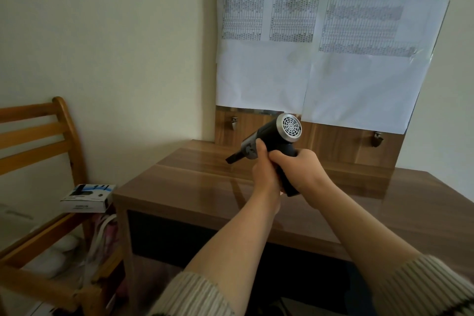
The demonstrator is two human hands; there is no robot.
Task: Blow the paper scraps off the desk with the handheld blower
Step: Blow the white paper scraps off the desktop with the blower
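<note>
The handheld blower (275,133) is black with a silver ring and a white rear grille. It is held above the wooden desk (195,187), its narrow black nozzle pointing down and to the left. My right hand (298,170) is wrapped around its handle. My left hand (264,173) grips the body from below, thumb up against the barrel. I see no paper scraps on the visible desk top.
Printed sheets (307,33) hang on the wall over the desk's wooden back panel (341,143). A wooden chair (48,136) stands at the left, with a black-and-white box (88,199) on its seat beside the desk's left edge.
</note>
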